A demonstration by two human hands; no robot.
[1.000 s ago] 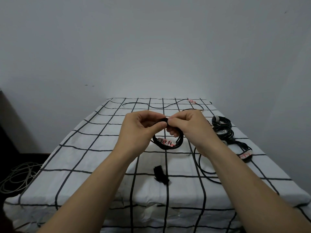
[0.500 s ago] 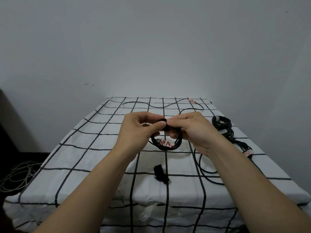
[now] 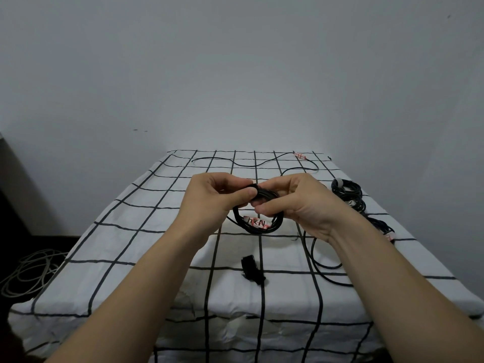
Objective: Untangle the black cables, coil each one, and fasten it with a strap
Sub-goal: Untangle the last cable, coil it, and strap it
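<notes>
Pinching the coiled cable (image 3: pixel 255 231) in my left hand (image 3: pixel 209 199) and right hand (image 3: pixel 297 204); what seems a strap (image 3: pixel 252 269) lies nearer.

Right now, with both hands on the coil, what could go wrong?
Both the left hand and right hand pinch the coil only at its top; a slip could let the hanging loops spring apart. The strap lies on the cloth, so fetching it may leave one hand holding. The loose cable runs under the right forearm and could snag.
</notes>
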